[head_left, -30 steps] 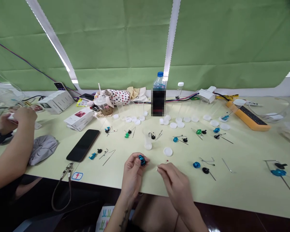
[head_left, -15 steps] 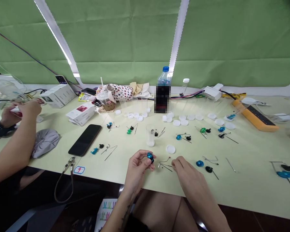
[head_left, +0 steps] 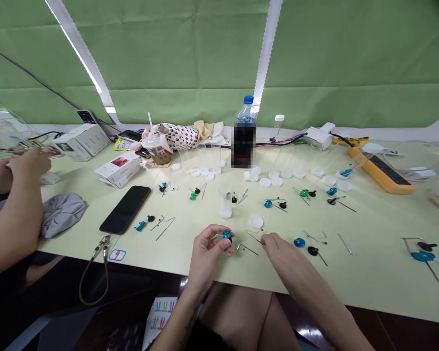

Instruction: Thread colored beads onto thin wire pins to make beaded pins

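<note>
My left hand [head_left: 208,251] pinches a small shiny blue bead [head_left: 227,235] between thumb and fingertips, just above the pale green table top [head_left: 369,278]. My right hand [head_left: 280,253] rests low at the table's front, to the right of the bead. A thin bent wire [head_left: 254,237] runs from near a white plastic cap [head_left: 256,222] to my right fingertips. I cannot tell whether those fingers grip it. A second short wire pin [head_left: 247,249] lies between my hands.
Rows of small wire pins with blue, green and black parts lie across the table, among several white caps. A black phone [head_left: 125,209] lies to my left. A co-worker's hands [head_left: 31,161] work at the far left, beside a grey cloth [head_left: 62,214].
My right hand has drawn rightward from the wires, which now lie further apart on the table. My left hand still holds the blue bead. The view has tilted slightly.
</note>
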A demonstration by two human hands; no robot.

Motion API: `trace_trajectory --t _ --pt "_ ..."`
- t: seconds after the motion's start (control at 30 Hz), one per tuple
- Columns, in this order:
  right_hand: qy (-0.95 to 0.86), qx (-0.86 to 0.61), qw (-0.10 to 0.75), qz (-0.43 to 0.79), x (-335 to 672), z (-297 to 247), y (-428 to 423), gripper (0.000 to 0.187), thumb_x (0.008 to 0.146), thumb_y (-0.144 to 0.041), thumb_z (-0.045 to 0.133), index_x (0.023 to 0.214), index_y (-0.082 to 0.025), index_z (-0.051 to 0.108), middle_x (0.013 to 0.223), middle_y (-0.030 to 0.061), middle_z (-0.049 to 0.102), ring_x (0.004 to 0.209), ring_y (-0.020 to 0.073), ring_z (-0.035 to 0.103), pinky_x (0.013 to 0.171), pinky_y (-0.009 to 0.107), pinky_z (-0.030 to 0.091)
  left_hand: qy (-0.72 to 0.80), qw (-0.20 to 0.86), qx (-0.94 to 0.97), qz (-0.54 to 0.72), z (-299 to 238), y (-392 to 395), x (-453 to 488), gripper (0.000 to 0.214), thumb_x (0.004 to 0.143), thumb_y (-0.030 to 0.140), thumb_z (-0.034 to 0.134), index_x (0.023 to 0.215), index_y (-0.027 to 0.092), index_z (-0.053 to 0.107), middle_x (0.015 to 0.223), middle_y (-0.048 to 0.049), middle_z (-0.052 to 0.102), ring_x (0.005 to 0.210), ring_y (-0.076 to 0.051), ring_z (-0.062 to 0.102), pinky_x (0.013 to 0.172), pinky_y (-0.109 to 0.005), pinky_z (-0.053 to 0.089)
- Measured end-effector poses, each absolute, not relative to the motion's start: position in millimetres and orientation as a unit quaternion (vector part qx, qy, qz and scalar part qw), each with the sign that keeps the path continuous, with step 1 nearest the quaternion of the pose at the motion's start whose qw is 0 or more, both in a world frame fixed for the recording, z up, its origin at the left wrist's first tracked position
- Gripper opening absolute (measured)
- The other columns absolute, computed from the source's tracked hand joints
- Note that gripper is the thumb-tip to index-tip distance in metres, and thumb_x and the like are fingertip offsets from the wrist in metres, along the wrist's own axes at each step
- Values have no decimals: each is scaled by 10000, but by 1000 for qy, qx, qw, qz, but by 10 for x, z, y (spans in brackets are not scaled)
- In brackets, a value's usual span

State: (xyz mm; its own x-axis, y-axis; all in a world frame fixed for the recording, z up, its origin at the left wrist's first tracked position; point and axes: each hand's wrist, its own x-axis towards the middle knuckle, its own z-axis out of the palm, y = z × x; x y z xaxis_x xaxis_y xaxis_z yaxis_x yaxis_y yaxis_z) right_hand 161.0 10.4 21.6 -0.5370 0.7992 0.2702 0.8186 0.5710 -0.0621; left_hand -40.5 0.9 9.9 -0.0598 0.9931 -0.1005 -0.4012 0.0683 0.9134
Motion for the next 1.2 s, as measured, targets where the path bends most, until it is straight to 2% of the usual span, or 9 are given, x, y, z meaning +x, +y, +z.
trace_trajectory --t 0.1,0.17,0.23,0.33,0.57,0.83,1.2 --pt "-816 -473 284 173 1628 294 119 123 953 -181 450 986 -203 567 777 29 632 621 156 629 525 255 509 444 590 362 570 94 -5 -376 150 723 168 758 855 153 689 746 -14 682 533 -82 547 537 -206 455" --pt "-728 -469 385 320 1554 342 117 146 958 -264 490 1059 -206 579 790 30 652 619 145 640 529 251 542 451 588 380 554 97 -10 -360 145 710 165 762 839 150 701 683 -5 663 520 -87 535 528 -209 448" --pt "-645 -445 456 423 1436 376 114 136 926 -304 563 991 -194 610 769 32 663 611 150 650 543 272 570 455 584 397 543 99 -14 -355 131 712 166 754 836 152 714 662 -6 657 536 -102 547 550 -222 457" --pt "-581 -411 498 496 1274 392 120 137 887 -322 626 865 -188 643 796 48 674 662 171 671 506 263 554 461 578 416 530 96 -20 -366 132 725 154 728 857 163 733 694 -18 678 594 -125 573 605 -240 468" --pt "-592 -400 510 479 1184 346 143 165 888 -291 608 770 -200 680 888 43 600 559 99 521 406 229 424 459 556 462 516 92 -27 -388 137 759 155 708 885 178 758 849 -48 718 770 -164 610 708 -248 469" --pt "-612 -408 491 466 1188 309 159 190 913 -286 567 772 -194 655 852 37 581 531 92 485 403 226 401 468 558 438 527 118 -42 -347 119 701 150 749 819 166 751 722 -19 664 579 -120 547 578 -240 450" --pt "-617 -402 487 470 1204 303 157 214 924 -315 552 780 -189 646 821 27 570 500 83 461 403 226 401 469 538 449 538 113 -41 -348 126 661 178 802 765 159 733 735 -28 645 594 -122 521 566 -243 440"
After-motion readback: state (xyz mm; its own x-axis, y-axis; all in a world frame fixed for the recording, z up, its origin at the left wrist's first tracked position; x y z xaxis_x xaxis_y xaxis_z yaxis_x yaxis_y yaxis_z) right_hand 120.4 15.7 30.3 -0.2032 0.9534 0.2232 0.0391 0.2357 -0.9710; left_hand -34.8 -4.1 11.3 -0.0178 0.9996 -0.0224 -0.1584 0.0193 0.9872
